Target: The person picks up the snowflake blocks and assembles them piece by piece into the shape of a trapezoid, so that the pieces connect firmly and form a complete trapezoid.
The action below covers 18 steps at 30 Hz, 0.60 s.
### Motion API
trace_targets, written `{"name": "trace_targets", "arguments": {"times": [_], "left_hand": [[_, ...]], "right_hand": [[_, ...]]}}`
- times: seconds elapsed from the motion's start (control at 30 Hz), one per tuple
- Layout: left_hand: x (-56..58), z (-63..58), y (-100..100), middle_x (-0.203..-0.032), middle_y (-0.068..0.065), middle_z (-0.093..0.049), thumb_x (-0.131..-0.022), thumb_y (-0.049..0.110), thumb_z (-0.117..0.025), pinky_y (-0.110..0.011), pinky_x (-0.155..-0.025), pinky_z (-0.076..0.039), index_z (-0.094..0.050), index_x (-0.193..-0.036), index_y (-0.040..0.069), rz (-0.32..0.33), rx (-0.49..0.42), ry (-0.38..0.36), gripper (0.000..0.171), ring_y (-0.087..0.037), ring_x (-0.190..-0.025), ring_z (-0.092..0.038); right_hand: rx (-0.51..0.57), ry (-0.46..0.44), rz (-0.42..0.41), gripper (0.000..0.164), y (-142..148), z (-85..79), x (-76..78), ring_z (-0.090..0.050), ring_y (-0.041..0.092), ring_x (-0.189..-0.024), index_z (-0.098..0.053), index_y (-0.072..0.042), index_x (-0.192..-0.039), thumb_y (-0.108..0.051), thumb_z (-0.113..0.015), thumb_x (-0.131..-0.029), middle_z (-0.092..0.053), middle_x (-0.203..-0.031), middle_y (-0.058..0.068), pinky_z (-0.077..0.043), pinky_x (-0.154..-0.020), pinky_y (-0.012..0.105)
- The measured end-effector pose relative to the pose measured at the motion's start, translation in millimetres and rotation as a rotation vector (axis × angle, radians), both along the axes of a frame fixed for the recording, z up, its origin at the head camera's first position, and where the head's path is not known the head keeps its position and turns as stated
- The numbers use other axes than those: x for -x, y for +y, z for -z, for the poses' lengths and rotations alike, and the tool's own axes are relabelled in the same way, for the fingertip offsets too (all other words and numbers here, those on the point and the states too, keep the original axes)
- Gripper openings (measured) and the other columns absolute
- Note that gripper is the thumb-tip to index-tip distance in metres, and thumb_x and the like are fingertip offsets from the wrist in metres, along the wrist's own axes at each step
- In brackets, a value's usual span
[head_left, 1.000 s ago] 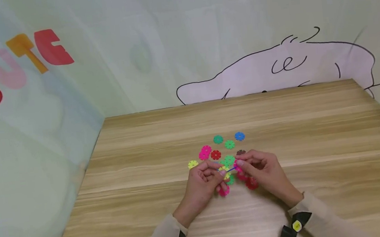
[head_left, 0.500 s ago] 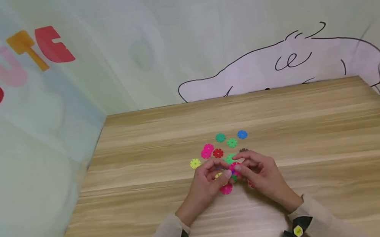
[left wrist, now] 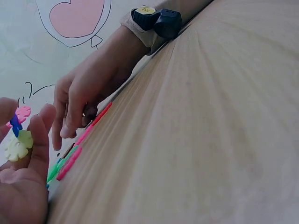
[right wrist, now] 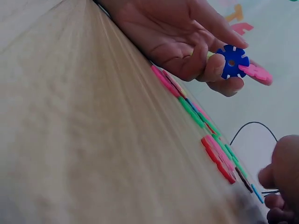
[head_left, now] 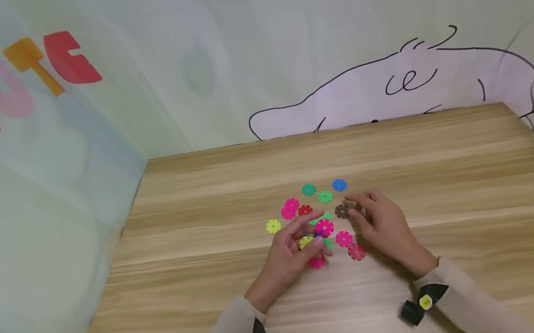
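In the head view, my left hand (head_left: 281, 257) holds three notched plastic discs joined edge to edge. A blue disc (right wrist: 227, 70) sits in the middle, pinched between thumb and fingers. From it a pink disc (right wrist: 258, 73) sticks out on one side, and a yellow disc (left wrist: 18, 146) joins the other, nearer the palm. My right hand (head_left: 388, 225) is over the table on the right, thumb and index finger apart beside a brown disc (head_left: 341, 211). That disc lies flat on the table, thumb tip right at its edge.
Loose discs lie around the hands: a blue one (head_left: 339, 185) and a teal one (head_left: 309, 190) at the back, a yellow one (head_left: 273, 226) at the left, a red one (head_left: 357, 252) near the right wrist. The wooden table (head_left: 192, 195) meets a printed backdrop (head_left: 166, 74).
The pink disc has been fitted to the blue one in my left hand. My right hand has let go of it and moved right and away from me, to the brown disc.
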<state>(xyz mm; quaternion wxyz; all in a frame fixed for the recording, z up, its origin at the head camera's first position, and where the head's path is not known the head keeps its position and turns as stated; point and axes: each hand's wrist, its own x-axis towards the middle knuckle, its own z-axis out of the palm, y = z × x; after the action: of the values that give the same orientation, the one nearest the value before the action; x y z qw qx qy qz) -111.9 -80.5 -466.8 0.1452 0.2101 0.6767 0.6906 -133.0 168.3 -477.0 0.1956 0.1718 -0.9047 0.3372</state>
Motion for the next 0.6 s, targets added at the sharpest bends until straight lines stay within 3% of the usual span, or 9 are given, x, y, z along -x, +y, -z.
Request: {"name": "trace_targets", "arguments": {"times": [0.13, 0.23, 0.4, 0.53, 0.6], "left_hand": [[0.1, 0.1, -1.5, -0.118, -0.032, -0.067, -0.108, 0.010, -0.062, -0.021, -0.074, -0.062, -0.051, -0.157, 0.006, 0.009, -0.028, 0.004, 0.050, -0.011, -0.087, -0.080], [0.2, 1.0, -2.0, -0.120, -0.034, -0.064, -0.109, 0.010, -0.061, -0.021, -0.075, -0.062, -0.050, -0.157, 0.005, 0.020, -0.056, -0.001, 0.049, -0.009, -0.087, -0.080], [0.7, 2.3, -1.6, -0.122, -0.038, -0.060, -0.109, 0.011, -0.061, -0.022, -0.075, -0.063, -0.049, -0.155, 0.000, 0.040, -0.097, 0.000, 0.049, -0.007, -0.087, -0.080], [1.2, 2.7, -1.2, -0.120, -0.039, -0.061, -0.109, 0.010, -0.062, -0.026, -0.075, -0.065, -0.049, -0.154, -0.002, 0.044, -0.104, -0.008, 0.048, -0.009, -0.086, -0.081], [1.1, 2.7, -1.3, -0.116, -0.039, -0.062, -0.108, 0.010, -0.062, -0.026, -0.075, -0.065, -0.050, -0.152, -0.002, 0.043, -0.096, -0.015, 0.047, -0.009, -0.086, -0.081]], "right_hand": [[-0.118, -0.048, -0.030, 0.034, -2.8, 0.5, 1.6, -0.060, 0.025, -0.090, -0.075, -0.008, -0.129, -0.018, -0.078, -0.096, -0.065, -0.111, 0.017, -0.049, -0.067, 0.036], [-0.118, -0.058, -0.022, 0.031, -5.1, 2.7, 1.9, -0.060, 0.027, -0.094, -0.074, -0.009, -0.123, -0.018, -0.081, -0.094, -0.064, -0.114, 0.016, -0.050, -0.068, 0.036], [0.114, -0.064, -0.050, 0.022, -4.1, 5.3, 1.8, -0.067, 0.016, -0.086, -0.070, -0.005, -0.111, -0.003, -0.082, -0.092, -0.076, -0.103, 0.009, -0.054, -0.074, 0.025], [0.335, -0.073, -0.144, 0.020, -3.8, 2.4, -0.9, -0.071, 0.002, -0.085, -0.073, -0.003, -0.110, 0.006, -0.078, -0.092, -0.080, -0.095, 0.008, -0.056, -0.079, 0.013], [0.415, -0.073, -0.198, 0.021, -4.6, 1.3, -2.8, -0.074, -0.001, -0.090, -0.075, -0.001, -0.111, 0.009, -0.076, -0.092, -0.081, -0.096, 0.011, -0.058, -0.084, 0.013]]}}
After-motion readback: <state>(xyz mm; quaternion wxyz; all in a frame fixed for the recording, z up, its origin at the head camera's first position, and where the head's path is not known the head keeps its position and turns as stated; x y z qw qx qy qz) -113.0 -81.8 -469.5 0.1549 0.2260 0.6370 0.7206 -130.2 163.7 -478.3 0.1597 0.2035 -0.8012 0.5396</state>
